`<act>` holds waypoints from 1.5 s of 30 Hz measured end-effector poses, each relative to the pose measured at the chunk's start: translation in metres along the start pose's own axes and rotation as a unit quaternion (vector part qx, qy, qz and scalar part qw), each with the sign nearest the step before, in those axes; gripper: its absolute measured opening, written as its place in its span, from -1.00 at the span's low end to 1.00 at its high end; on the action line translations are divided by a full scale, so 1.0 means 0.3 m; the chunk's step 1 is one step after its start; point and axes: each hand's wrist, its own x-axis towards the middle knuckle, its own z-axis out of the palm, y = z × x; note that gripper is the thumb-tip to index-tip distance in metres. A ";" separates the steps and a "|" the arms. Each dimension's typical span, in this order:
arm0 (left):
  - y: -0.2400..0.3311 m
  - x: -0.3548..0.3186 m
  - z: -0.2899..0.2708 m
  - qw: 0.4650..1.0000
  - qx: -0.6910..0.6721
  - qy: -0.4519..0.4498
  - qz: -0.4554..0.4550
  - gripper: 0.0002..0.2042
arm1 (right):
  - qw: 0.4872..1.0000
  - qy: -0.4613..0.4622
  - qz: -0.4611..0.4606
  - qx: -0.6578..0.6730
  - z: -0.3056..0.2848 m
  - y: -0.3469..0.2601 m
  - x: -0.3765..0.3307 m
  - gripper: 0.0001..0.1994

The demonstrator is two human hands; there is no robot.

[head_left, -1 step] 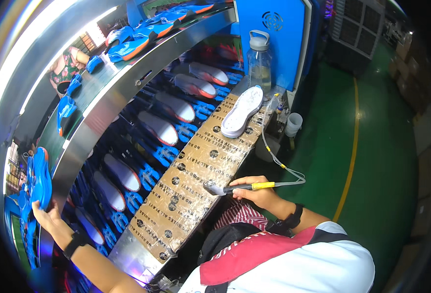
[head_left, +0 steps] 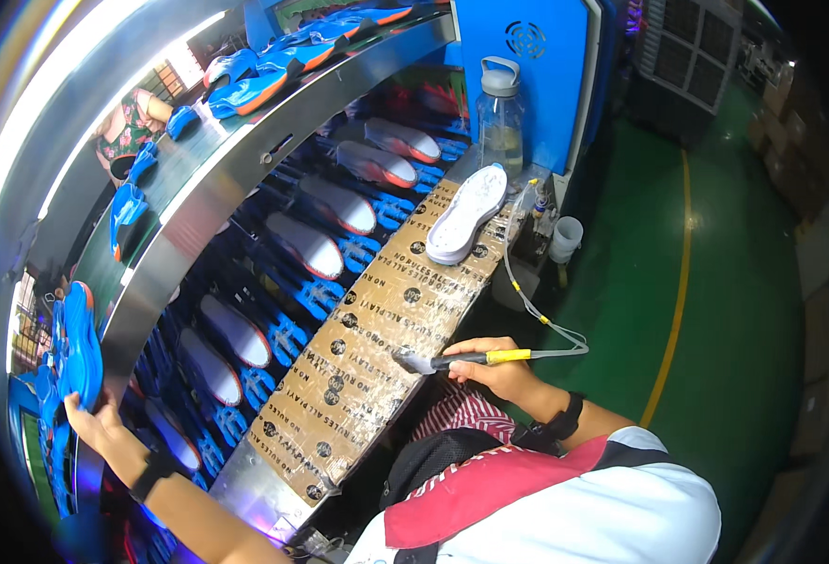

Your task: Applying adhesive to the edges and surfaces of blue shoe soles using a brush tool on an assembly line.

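Note:
At the far left, my left hand [head_left: 100, 423] is closed around the lower end of a blue shoe sole [head_left: 81, 343], among other blue pieces on the conveyor's near end. My right hand [head_left: 494, 365] grips a brush [head_left: 461, 362] with a dark handle and a yellow section, joined to a thin clear tube [head_left: 579, 346]. Its bristles hang over the near edge of a cardboard-covered bench [head_left: 367, 329]. A white shoe sole [head_left: 466, 214] lies on the bench's far end, apart from both hands.
Beneath the conveyor [head_left: 184, 202], which carries blue and orange shoe pieces, several shoes with white bottoms [head_left: 236, 331] sit in a row. A clear water bottle [head_left: 500, 117] and a white cup [head_left: 565, 240] stand at the bench's far end. Across the belt is another person [head_left: 132, 127].
My left hand has shifted slightly right and down, still at the blue sole. My right hand and the brush look nearly the same.

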 end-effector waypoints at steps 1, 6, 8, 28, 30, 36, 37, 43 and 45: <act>-0.021 -0.060 -0.010 0.999 -0.041 -0.015 -0.006 -0.73 | 1.000 0.004 0.001 -0.001 -0.001 0.003 0.001 -0.76; -0.115 -0.489 0.033 0.966 -0.256 -0.010 -0.020 -0.37 | 1.000 0.011 -0.005 0.024 -0.020 0.011 0.023 -0.77; -0.141 -0.494 0.011 0.944 -0.321 -0.063 -0.053 -0.24 | 1.000 0.007 -0.010 0.013 -0.033 0.001 0.023 -0.77; -0.662 -0.995 -0.093 0.767 -0.245 -0.346 -0.482 -0.16 | 0.998 -0.041 -0.031 0.031 0.066 -0.186 0.093 -0.80; -0.690 -1.065 -0.109 0.748 -0.247 -0.349 -0.507 -0.15 | 0.993 -0.103 -0.048 -0.015 0.124 -0.210 0.108 -0.82; -0.683 -1.149 -0.154 0.756 -0.154 -0.358 -0.525 -0.15 | 0.917 -0.072 -0.326 -0.216 0.324 -0.268 0.151 -0.82; -0.686 -1.150 -0.172 0.762 -0.135 -0.355 -0.524 -0.17 | 0.897 -0.063 -0.362 -0.246 0.338 -0.264 0.173 -0.81; -0.731 -1.131 -0.288 0.764 -0.062 -0.358 -0.533 -0.34 | 0.832 -0.167 -0.426 -0.313 0.397 -0.220 0.141 -0.73; -0.719 -1.127 -0.306 0.771 -0.111 -0.333 -0.531 -0.32 | 0.821 -0.242 -0.446 -0.263 0.404 -0.227 0.147 -0.74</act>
